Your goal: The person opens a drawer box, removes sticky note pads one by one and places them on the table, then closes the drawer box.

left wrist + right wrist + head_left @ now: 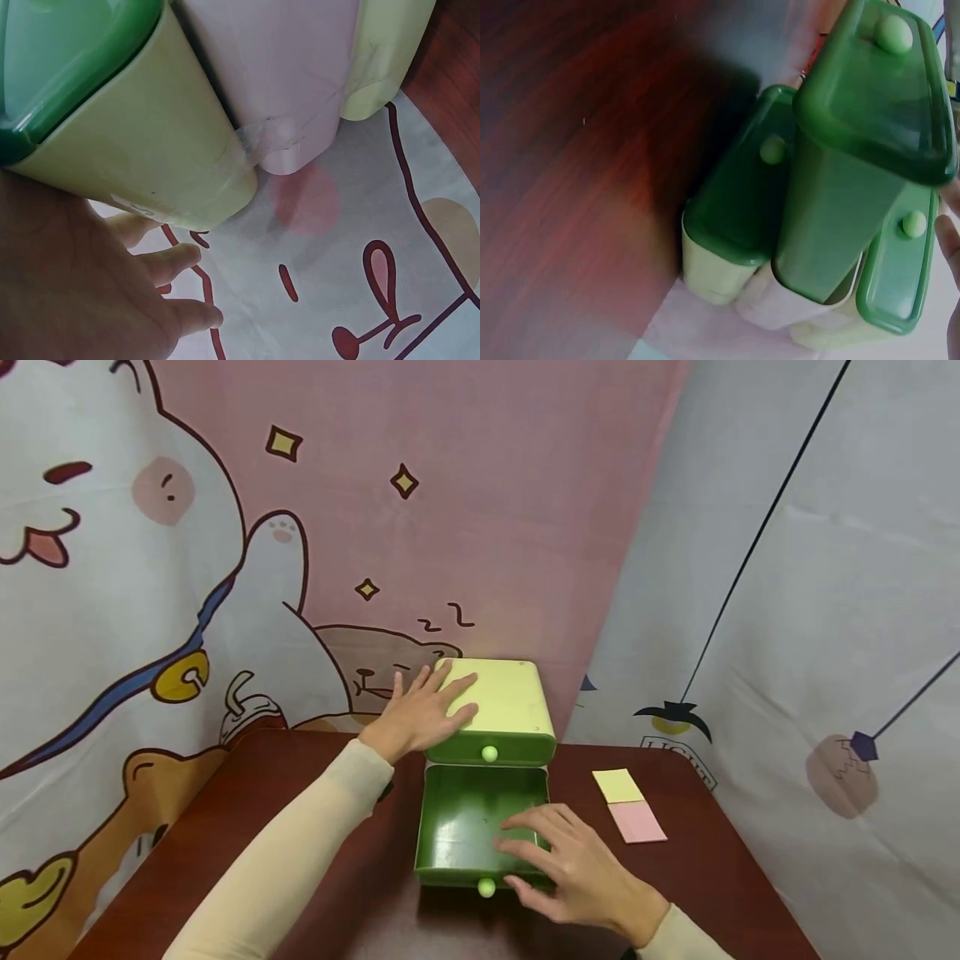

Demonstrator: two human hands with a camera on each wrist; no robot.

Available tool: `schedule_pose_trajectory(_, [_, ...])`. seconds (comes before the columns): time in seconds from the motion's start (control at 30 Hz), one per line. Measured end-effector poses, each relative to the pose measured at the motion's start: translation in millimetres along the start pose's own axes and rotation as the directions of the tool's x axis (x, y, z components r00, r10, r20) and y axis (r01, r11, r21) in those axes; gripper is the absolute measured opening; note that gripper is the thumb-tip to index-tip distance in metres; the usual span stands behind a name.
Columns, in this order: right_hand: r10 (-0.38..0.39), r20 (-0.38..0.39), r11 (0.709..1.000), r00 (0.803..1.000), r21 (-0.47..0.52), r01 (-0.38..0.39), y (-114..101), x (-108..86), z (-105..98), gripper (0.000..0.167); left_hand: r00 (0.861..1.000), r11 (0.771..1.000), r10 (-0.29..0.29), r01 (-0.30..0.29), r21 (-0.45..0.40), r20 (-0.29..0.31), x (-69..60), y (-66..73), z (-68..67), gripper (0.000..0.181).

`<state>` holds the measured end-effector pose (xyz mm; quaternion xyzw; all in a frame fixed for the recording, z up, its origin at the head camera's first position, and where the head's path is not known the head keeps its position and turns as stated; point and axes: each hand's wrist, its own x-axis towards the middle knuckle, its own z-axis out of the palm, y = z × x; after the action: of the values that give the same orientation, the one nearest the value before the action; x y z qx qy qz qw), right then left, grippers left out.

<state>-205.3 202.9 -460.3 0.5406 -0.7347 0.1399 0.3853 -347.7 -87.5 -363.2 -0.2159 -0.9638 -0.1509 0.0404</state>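
- Green-fronted drawer unit (pixel 513 693) with a pale yellow top, standing on a red-brown table (pixel 705 885); its middle drawer (pixel 453 822) is pulled out towards the person.
- Left hand (pixel 416 718): fingers spread, over the drawer unit's top left side, gripping nothing.
- Right hand (pixel 562 864): fingers parted, loosely bent, at the middle drawer's right front, holding nothing; contact unclear.
- Yellow paper square (pixel 618 786) and pink paper square (pixel 637 822): right of the drawer unit.

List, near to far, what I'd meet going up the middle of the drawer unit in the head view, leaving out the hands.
Lower knob → open green drawer → upper knob → pale yellow top → pink backdrop.
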Motion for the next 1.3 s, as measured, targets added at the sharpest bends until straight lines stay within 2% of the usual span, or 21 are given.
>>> schedule_pose_trajectory(0.2, [-0.114,0.033,0.993,0.993,0.000,0.114,-7,3.1,9,0.039,1.000,1.000,0.005,-0.005,-0.003,-0.008,0.7,-1.8,-1.0,0.074])
schedule_pose_trajectory(0.33, [-0.143,0.078,0.990,0.987,0.017,0.142,-13,2.8,14,0.047,1.000,1.000,0.006,-0.006,-0.009,-0.003,0.0,-2.1,0.2,0.074])
schedule_pose_trajectory(0.67, [-0.159,0.188,0.986,0.969,-0.024,0.166,-18,1.0,21,0.043,1.000,1.000,0.015,-0.015,-0.026,-0.007,0.4,-1.3,-1.3,0.073])
schedule_pose_trajectory(0.83, [-0.156,0.206,0.985,0.966,-0.045,0.169,-21,-2.7,25,0.038,1.000,1.000,0.013,-0.013,-0.025,-0.001,0.2,-1.6,0.3,0.073])
schedule_pose_trajectory(0.97, [-0.126,0.220,0.989,0.967,-0.045,0.139,-22,-5.4,25,0.035,1.000,1.000,0.019,-0.019,-0.024,-0.001,1.1,-1.4,2.4,0.074])
schedule_pose_trajectory(1.17, [-0.128,0.224,0.988,0.966,-0.054,0.144,-21,-6.3,26,0.020,1.000,1.000,0.012,-0.012,-0.012,-0.013,2.0,-2.7,3.6,0.075])
schedule_pose_trajectory(1.3, [-0.156,0.212,0.983,0.965,-0.066,0.174,-19,-4.9,28,0.024,1.000,1.000,0.010,-0.010,-0.016,-0.013,1.6,-3.3,2.6,0.074])
